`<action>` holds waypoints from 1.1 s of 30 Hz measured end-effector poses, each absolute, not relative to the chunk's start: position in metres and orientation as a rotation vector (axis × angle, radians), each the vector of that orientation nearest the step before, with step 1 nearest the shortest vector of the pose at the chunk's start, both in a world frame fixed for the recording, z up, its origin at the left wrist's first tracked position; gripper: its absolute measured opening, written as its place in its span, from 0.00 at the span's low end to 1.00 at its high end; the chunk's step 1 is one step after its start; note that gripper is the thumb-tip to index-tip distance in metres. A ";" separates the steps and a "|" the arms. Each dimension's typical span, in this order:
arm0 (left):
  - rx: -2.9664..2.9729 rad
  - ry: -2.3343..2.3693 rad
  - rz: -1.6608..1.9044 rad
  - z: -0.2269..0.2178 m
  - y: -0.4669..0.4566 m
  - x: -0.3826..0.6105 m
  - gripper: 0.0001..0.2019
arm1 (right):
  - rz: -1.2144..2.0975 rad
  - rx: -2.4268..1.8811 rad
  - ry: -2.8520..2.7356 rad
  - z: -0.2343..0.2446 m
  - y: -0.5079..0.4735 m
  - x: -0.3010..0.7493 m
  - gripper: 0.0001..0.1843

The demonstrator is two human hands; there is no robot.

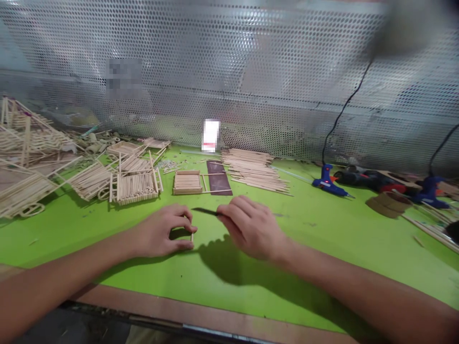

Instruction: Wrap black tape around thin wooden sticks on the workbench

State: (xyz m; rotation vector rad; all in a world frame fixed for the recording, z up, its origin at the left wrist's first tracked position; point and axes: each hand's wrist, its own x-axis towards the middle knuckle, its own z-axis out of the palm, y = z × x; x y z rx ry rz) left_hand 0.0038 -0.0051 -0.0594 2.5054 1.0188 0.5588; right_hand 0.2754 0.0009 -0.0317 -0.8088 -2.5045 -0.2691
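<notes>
My left hand [172, 231] rests on the green tabletop, its thumb and fingers pinching a short wooden stick [192, 237] by the ends. In my right hand [251, 227], closed around its handle, is a thin dark knife blade [206, 210] pointing left, just above and apart from the stick. Behind the hands lies a small tray-like stick frame [188, 182], with two longer sticks running right from it over a dark brown strip [219, 179]. A pile of loose thin sticks [254, 169] is to the right of that strip.
Several stick-built carts [136, 186] crowd the left side, near a larger heap of stick pieces [28, 134]. On the right are a blue glue gun [324, 181] with a hanging cord, a second blue glue gun [430, 191] and a brown tape roll [389, 204]. A perforated metal screen [279, 86] closes the back.
</notes>
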 end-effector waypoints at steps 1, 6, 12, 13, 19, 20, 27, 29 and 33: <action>2.519 0.999 0.561 -0.060 -0.004 0.003 0.12 | -0.276 -0.887 -2.493 -0.028 0.006 0.278 0.17; 2.614 0.858 0.592 -0.059 -0.002 -0.003 0.15 | -0.245 -1.261 -2.594 -0.033 0.038 0.291 0.15; 2.796 0.642 0.769 -0.055 -0.006 -0.002 0.14 | -0.162 -1.165 -2.675 -0.043 0.043 0.291 0.13; 2.818 0.622 0.798 -0.054 -0.007 -0.002 0.14 | -0.098 -1.101 -2.670 -0.041 0.038 0.289 0.14; 2.887 0.590 0.821 -0.049 -0.014 0.005 0.14 | 0.594 -0.811 -2.682 -0.032 0.008 0.271 0.12; 2.884 0.579 0.812 -0.049 -0.015 0.007 0.14 | 0.657 -0.789 -2.686 -0.033 0.006 0.268 0.13; 2.837 0.546 0.744 -0.056 -0.012 0.011 0.14 | 0.784 -0.687 -2.680 -0.048 0.007 0.262 0.12; 2.830 0.559 0.721 -0.057 -0.012 0.011 0.14 | 0.710 -0.664 -2.710 -0.049 0.007 0.262 0.10; 2.821 0.563 0.741 -0.056 -0.013 0.010 0.16 | 0.583 -0.738 -2.820 -0.042 0.006 0.261 0.11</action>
